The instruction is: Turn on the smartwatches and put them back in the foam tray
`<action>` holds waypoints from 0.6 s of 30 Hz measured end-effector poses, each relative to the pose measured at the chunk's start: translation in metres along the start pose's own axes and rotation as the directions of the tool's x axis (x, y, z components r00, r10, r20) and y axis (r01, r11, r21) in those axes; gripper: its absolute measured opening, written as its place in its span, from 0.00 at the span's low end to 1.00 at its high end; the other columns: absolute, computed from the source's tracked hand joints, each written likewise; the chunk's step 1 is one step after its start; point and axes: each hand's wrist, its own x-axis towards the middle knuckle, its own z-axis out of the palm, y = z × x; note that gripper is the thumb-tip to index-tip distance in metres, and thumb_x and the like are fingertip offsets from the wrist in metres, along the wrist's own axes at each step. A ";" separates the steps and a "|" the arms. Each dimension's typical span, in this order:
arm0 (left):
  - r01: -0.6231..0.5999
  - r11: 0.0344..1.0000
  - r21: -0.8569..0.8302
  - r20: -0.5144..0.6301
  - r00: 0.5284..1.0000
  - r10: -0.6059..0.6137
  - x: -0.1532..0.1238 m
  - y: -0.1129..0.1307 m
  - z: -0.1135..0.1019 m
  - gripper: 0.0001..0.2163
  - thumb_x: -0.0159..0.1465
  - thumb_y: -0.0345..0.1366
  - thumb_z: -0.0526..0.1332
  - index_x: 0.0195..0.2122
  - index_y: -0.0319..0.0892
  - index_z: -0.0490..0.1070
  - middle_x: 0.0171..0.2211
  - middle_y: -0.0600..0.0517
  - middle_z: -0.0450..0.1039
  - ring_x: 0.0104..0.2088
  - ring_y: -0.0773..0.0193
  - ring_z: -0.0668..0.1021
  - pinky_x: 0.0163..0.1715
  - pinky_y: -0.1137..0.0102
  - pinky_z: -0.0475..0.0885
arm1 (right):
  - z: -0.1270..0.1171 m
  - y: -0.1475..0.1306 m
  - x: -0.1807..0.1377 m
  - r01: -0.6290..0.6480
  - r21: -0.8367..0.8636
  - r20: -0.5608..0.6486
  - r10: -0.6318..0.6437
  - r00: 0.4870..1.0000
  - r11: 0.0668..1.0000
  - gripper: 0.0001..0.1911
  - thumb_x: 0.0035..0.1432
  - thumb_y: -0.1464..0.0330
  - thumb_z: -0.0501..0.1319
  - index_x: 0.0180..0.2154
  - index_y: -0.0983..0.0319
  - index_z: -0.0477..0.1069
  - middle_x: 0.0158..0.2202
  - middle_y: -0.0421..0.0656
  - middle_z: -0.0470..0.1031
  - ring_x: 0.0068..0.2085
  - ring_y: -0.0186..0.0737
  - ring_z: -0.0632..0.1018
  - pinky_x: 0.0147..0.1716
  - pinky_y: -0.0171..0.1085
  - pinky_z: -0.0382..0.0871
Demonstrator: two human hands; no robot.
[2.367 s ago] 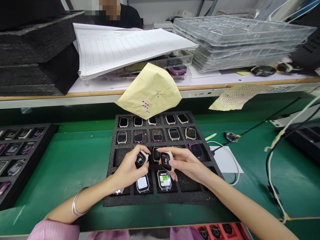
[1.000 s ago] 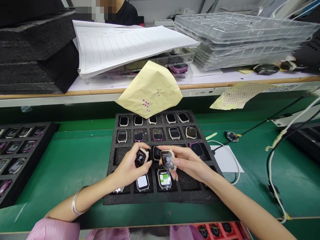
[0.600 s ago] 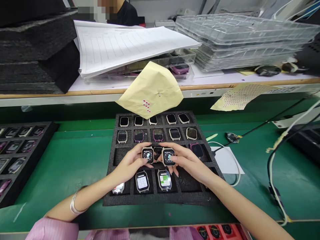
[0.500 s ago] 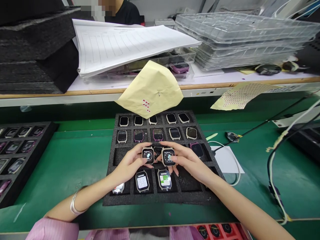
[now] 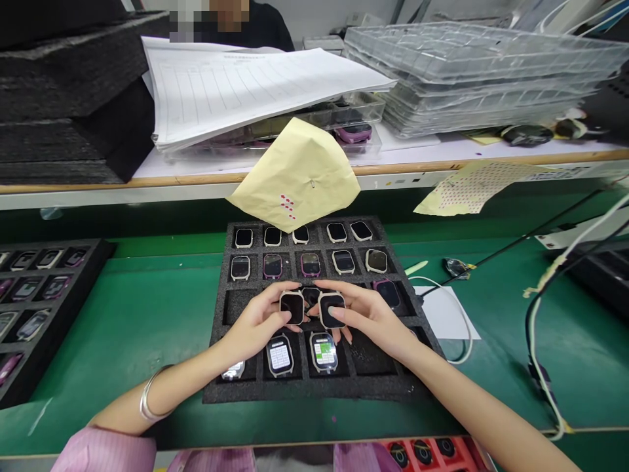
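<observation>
From far off, I see the left hand (image 5: 259,320) gripping a square, cream-edged, dark-screened watch (image 5: 292,305) and the right hand (image 5: 371,316) gripping a matching watch (image 5: 330,301), both over the black foam tray (image 5: 319,389).

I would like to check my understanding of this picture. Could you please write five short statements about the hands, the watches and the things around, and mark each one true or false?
1. The left hand holds one watch, and the right hand holds a second watch. True.
2. Both held watches show brightly lit screens. False: both look dark.
3. The silver bangle is on the right arm. False: it is on the left arm.
4. A watch with a green-and-white display lies in the nearest row of the black foam tray. True.
5. The large yellow paper lies flat on the bench. False: it hangs at the front edge of the shelf.
</observation>
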 end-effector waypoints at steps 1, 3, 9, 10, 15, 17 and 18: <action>-0.002 1.000 0.012 -0.005 1.000 0.002 0.000 0.000 0.000 0.18 0.61 0.30 0.58 0.53 0.42 0.62 0.39 0.49 0.72 0.38 0.60 0.78 0.37 0.65 0.77 | 0.000 0.000 0.000 0.006 0.004 0.013 -0.006 1.000 1.000 0.26 0.61 0.66 0.63 0.59 0.64 0.63 0.42 0.50 0.79 0.25 0.34 0.78 0.19 0.31 0.69; -0.015 0.997 0.071 -0.034 0.999 0.017 -0.001 -0.001 0.000 0.18 0.60 0.29 0.60 0.51 0.43 0.62 0.36 0.52 0.69 0.35 0.63 0.76 0.35 0.69 0.74 | 0.001 0.000 -0.001 0.021 0.057 0.069 -0.025 0.997 0.998 0.29 0.61 0.66 0.64 0.61 0.62 0.61 0.47 0.51 0.77 0.29 0.36 0.79 0.23 0.32 0.72; -0.070 0.944 0.321 -0.070 0.993 0.098 -0.003 0.001 -0.001 0.12 0.59 0.27 0.61 0.44 0.42 0.65 0.32 0.56 0.63 0.30 0.68 0.67 0.32 0.73 0.64 | 0.000 0.004 -0.001 0.043 0.184 0.145 -0.071 0.987 0.982 0.25 0.63 0.68 0.62 0.60 0.59 0.63 0.44 0.47 0.76 0.33 0.37 0.79 0.27 0.33 0.75; -0.069 0.937 0.343 -0.062 0.993 0.096 -0.003 0.001 -0.001 0.12 0.59 0.26 0.60 0.43 0.42 0.65 0.32 0.57 0.63 0.30 0.68 0.66 0.32 0.73 0.64 | -0.001 0.005 -0.001 0.043 0.189 0.144 -0.071 0.987 0.981 0.24 0.62 0.68 0.63 0.59 0.59 0.65 0.41 0.45 0.76 0.32 0.37 0.79 0.27 0.33 0.74; -0.065 0.912 0.406 -0.041 0.995 0.089 -0.005 0.004 0.000 0.13 0.56 0.23 0.57 0.41 0.42 0.64 0.31 0.57 0.64 0.30 0.67 0.66 0.32 0.73 0.63 | -0.002 0.006 -0.002 0.010 0.174 0.135 -0.034 0.990 0.985 0.19 0.59 0.68 0.67 0.52 0.62 0.72 0.29 0.40 0.75 0.27 0.35 0.78 0.28 0.33 0.73; -0.087 0.908 0.410 -0.050 0.992 0.118 -0.005 0.003 0.000 0.13 0.57 0.24 0.57 0.42 0.42 0.65 0.33 0.56 0.65 0.31 0.67 0.67 0.34 0.72 0.63 | -0.001 0.005 -0.003 0.008 0.167 0.130 -0.030 0.991 0.986 0.18 0.58 0.67 0.67 0.51 0.62 0.73 0.28 0.40 0.74 0.27 0.35 0.77 0.28 0.33 0.73; -0.099 0.906 0.411 -0.054 0.990 0.133 -0.005 0.002 -0.001 0.13 0.57 0.24 0.57 0.43 0.42 0.65 0.34 0.56 0.65 0.33 0.66 0.68 0.35 0.72 0.64 | -0.001 0.005 -0.003 0.007 0.167 0.128 -0.029 0.991 0.986 0.18 0.58 0.67 0.68 0.50 0.62 0.73 0.27 0.39 0.74 0.26 0.34 0.77 0.27 0.33 0.73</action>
